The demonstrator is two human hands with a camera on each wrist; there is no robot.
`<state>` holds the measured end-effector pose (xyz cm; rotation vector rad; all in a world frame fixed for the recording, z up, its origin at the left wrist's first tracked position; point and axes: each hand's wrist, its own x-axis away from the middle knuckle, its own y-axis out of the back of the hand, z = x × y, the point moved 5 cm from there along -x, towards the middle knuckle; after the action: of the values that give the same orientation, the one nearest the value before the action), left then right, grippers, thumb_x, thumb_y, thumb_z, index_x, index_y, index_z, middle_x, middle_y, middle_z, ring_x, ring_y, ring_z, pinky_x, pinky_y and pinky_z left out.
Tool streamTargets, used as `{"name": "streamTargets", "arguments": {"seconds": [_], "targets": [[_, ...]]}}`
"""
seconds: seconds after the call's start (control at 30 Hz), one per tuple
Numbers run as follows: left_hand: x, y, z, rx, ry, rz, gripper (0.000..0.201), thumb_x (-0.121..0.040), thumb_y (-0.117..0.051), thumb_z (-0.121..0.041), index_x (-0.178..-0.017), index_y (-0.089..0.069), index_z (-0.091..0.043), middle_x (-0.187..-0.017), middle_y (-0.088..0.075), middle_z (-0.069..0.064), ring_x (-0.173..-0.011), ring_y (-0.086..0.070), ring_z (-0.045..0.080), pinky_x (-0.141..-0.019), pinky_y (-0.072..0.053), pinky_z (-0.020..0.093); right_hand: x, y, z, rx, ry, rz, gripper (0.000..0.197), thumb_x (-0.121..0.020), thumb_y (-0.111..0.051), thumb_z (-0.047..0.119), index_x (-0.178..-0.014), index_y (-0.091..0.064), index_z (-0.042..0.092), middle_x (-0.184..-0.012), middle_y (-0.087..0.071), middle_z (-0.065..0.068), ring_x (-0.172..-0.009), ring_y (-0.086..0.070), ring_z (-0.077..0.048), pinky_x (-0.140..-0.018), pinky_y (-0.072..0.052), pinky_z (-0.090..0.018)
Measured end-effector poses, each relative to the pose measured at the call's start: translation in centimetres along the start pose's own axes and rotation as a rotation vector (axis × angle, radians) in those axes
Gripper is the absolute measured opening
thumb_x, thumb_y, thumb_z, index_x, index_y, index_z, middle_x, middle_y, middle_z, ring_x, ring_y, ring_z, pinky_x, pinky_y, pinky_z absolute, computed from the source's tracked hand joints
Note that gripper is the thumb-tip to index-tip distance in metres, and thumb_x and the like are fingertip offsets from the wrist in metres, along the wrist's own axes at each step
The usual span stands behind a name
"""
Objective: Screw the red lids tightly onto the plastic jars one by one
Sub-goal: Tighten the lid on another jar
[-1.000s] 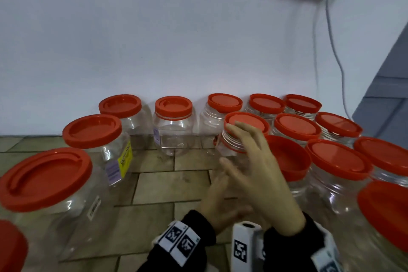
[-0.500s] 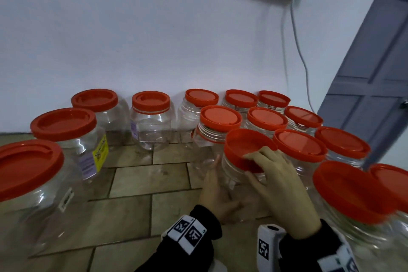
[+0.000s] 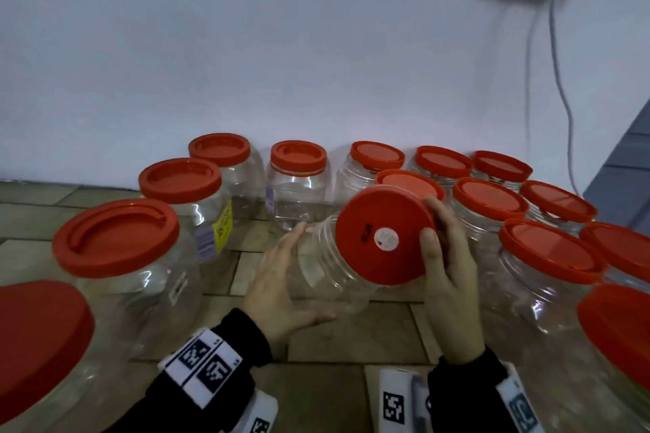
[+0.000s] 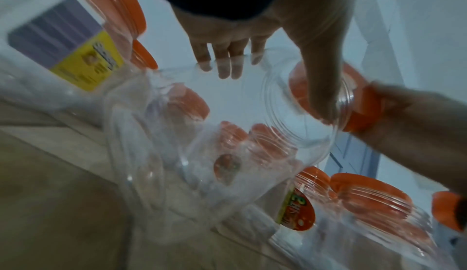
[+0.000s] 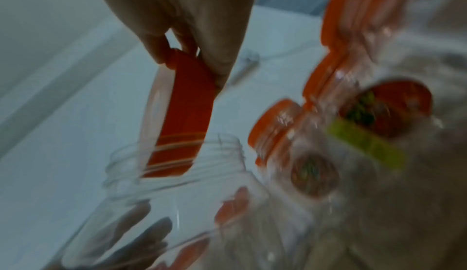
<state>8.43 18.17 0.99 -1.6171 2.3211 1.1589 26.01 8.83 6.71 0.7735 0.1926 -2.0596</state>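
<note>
Where the tiled floor (image 3: 147, 137) meets a white wall (image 3: 281, 46), the left hand (image 3: 281, 288) cups a tilted clear jar (image 3: 327, 271); right hand (image 3: 448, 278) fingers clamp its red lid (image 3: 383, 235), a round sticker on top.

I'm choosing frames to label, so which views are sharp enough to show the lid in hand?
Head view: mostly sharp, red lid and right hand clear, edges bowed by the wide lens. Left wrist view: smeared, clear jar hard to outline. Right wrist view: heavy motion blur, dim.

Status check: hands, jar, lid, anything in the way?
Left hand cradles tilted jar. Right hand grips red lid, held at the mouth, not seated. Capped jars crowd the right.
</note>
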Motion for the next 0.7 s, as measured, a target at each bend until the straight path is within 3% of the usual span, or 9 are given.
{"name": "streamTargets", "arguments": {"seconds": [0.03, 0.1, 0.17, 0.23, 0.33, 0.47, 0.6, 0.7], "targets": [[0.2, 0.6, 0.1, -0.028, 0.000, 0.008, 0.107, -0.037, -0.064, -0.068, -0.129, -0.015, -0.044, -0.135, -0.026, -0.019, -0.126, -0.027, 0.007, -0.102, -0.020, 0.028, -0.1, -0.7, -1.3, -0.092, -0.124, 0.038, 0.028, -0.095, -0.040, 0.040, -0.122, -0.044, 0.042, -0.123, -0.045, 0.025, -0.110, -0.046, 0.017, -0.086, -0.044, -0.008], [0.6, 1.7, 0.3, -0.092, -0.007, 0.024, 0.104, -0.039, -0.061, -0.070, -0.129, -0.013, -0.051, -0.134, -0.024, -0.021, -0.126, -0.026, 0.006, -0.103, -0.019, 0.032, -0.3, -2.1, -3.5, -0.210, -0.278, 0.070, 0.027, -0.093, -0.039, 0.037, -0.117, -0.050, 0.042, -0.122, -0.053, 0.021, -0.109, -0.052, 0.008, -0.087, -0.048, -0.016], [1.1, 2.7, 0.5, -0.152, -0.019, 0.044, 0.107, -0.038, -0.055, -0.082, -0.129, -0.009, -0.052, -0.133, -0.023, -0.023, -0.126, -0.027, 0.006, -0.105, -0.019, 0.035, -0.5, -3.2, -5.0, -0.255, -0.364, 0.087, 0.024, -0.096, -0.039, 0.029, -0.113, -0.056, 0.031, -0.114, -0.061, 0.013, -0.099, -0.059, 0.008, -0.078, -0.048, -0.012], [1.6, 3.2, 0.6, -0.175, -0.027, 0.083, 0.106, -0.039, -0.042, -0.093, -0.129, -0.003, -0.052, -0.133, -0.017, -0.030, -0.127, -0.025, 0.004, -0.103, -0.015, 0.029, -0.5, -4.2, -6.5, -0.226, -0.437, 0.142, 0.024, -0.097, -0.038, 0.025, -0.111, -0.057, 0.022, -0.109, -0.063, 0.005, -0.091, -0.062, 0.005, -0.073, -0.048, -0.010], [2.1, 3.3, 0.8, -0.216, -0.010, 0.136, 0.106, -0.040, -0.035, -0.095, -0.129, 0.003, -0.053, -0.137, -0.017, -0.028, -0.130, -0.024, 0.005, -0.103, -0.013, 0.027, 0.1, -5.5, -8.3, -0.191, -0.540, 0.233, 0.034, -0.098, -0.035, 0.029, -0.113, -0.061, 0.012, -0.115, -0.064, -0.013, -0.101, -0.061, -0.018, -0.082, -0.049, -0.023], [2.2, 2.9, 0.7, -0.316, -0.006, 0.170, 0.113, -0.041, -0.047, -0.088, -0.132, 0.008, -0.049, -0.146, -0.026, -0.010, -0.132, -0.027, 0.010, -0.107, -0.018, 0.033, 0.4, -6.1, -8.4, -0.191, -0.519, 0.279, 0.040, -0.098, -0.032, 0.030, -0.113, -0.061, 0.005, -0.108, -0.066, -0.014, -0.097, -0.062, -0.021, -0.076, -0.049, -0.019], [2.0, 2.9, 0.5, -0.310, -0.030, 0.180, 0.104, -0.048, -0.049, -0.077, -0.131, 0.006, -0.048, -0.138, -0.022, -0.019, -0.124, -0.021, 0.001, -0.103, -0.016, 0.030, 0.1, -5.6, -7.9, -0.156, -0.453, 0.316, 0.032, -0.098, -0.034, 0.026, -0.113, -0.058, 0.010, -0.101, -0.064, -0.003, -0.086, -0.060, -0.005, -0.068, -0.046, -0.010], [2.0, 3.1, 0.8, -0.281, -0.045, 0.155, 0.105, -0.050, -0.053, -0.076, -0.136, -0.002, -0.045, -0.136, -0.022, -0.021, -0.124, -0.024, 0.000, -0.101, -0.017, 0.030, 0.3, -5.2, -7.9, -0.070, -0.408, 0.361, 0.025, -0.097, -0.039, 0.024, -0.113, -0.058, 0.018, -0.106, -0.063, 0.000, -0.092, -0.060, -0.010, -0.068, -0.047, -0.012]]}}
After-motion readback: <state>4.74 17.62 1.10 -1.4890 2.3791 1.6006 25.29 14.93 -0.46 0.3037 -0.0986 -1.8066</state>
